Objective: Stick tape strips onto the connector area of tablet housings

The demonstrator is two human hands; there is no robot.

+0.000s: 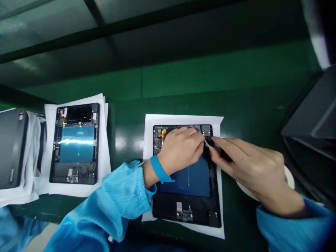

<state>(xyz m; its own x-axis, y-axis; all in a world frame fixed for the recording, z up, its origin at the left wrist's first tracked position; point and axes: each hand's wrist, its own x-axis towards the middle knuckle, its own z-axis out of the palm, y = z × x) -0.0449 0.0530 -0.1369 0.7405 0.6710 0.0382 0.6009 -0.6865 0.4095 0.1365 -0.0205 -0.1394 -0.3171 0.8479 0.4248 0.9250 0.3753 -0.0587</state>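
An opened tablet (189,210) lies on white sheets in front of me, its battery and circuit boards exposed. My left hand (182,147) is closed over its upper part, fingertips bunched near the upper right corner; what they hold is hidden. From the right, my right hand (252,169) pinches a small white strip (209,144) between thumb and index finger, beside the left fingertips. My hands cover much of the tablet's upper board. A blue band (159,169) circles my left wrist.
Another opened tablet (76,143) rests on white sheets (103,164) to the left. Beyond it are stacked dark tablets (12,150) with white sheets between them. A round white object (289,177) sits partly under my right hand. A dark grey object (315,112) stands at right.
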